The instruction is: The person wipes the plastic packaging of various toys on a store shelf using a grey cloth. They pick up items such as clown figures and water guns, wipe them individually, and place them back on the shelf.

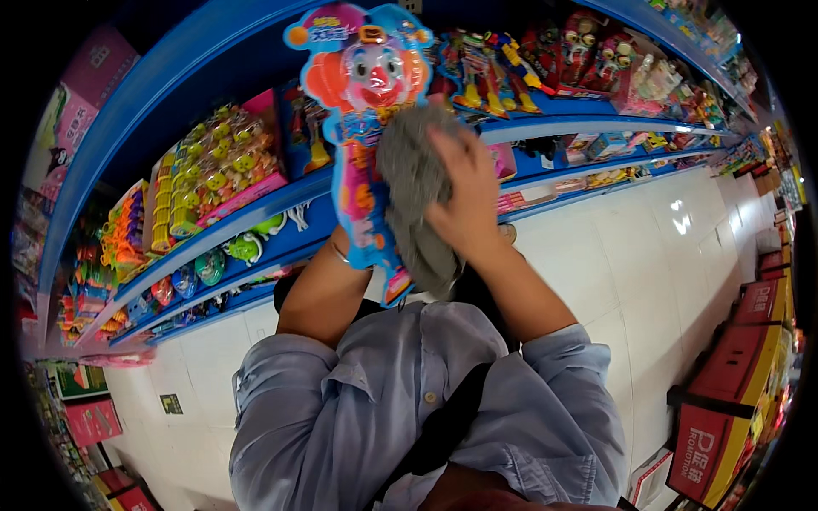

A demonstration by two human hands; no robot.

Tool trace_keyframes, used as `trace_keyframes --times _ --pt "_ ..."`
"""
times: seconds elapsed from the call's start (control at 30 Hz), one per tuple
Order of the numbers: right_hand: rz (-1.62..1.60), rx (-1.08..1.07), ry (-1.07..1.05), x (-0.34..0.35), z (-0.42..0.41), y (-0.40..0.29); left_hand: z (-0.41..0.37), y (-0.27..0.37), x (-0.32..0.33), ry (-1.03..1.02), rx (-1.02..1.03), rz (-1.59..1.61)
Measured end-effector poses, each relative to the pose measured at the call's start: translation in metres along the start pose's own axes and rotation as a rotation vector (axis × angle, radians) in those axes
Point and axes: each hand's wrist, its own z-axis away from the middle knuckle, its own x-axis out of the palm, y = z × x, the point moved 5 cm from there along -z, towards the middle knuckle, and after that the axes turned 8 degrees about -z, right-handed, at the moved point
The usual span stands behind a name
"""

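Observation:
A clown-shaped toy package [377, 70], blue-edged with a clear plastic front, is held up in front of the shelves. My left hand [343, 239] supports it from behind; the fingers are hidden by the package, and a thin bracelet circles the wrist. My right hand [470, 191] presses a bunched grey cloth [412, 166] against the package's right side. Part of the package's lower half is covered by the cloth. Both the right fingers and the cloth are slightly blurred.
A blue shelf unit [255, 207] curves across the front. It bears a display box of yellow-faced toys [220, 172], orange net-like toys [124, 223] and more hanging clown toys [479, 70]. Red promotion bins [722, 441] stand at the right on the pale tiled floor [588, 255].

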Motion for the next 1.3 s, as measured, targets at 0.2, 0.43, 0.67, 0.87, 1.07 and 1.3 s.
trace_keyframes --times 0.2,0.43,0.67,0.87,1.07,1.3 --pt "0.082 -0.169 -0.073 0.015 -0.051 -0.028 0.007 -0.004 0.003 0.056 -0.035 0.004" --pt "-0.053 -0.432 -0.323 0.029 0.03 -0.057 0.024 0.019 0.022 0.243 0.022 -0.13" --pt "-0.055 -0.338 -0.242 0.011 0.064 -0.013 0.021 0.016 0.057 0.426 0.111 -0.068" --pt "-0.007 -0.09 -0.16 0.001 0.071 0.03 0.026 0.023 0.058 0.534 0.162 -0.137" --pt "-0.17 0.296 0.185 -0.032 0.091 0.092 0.067 0.093 0.019 1.296 -0.026 -1.038" --pt "-0.296 0.392 0.265 -0.038 0.093 0.093 0.073 0.205 0.004 1.892 -0.144 -2.344"
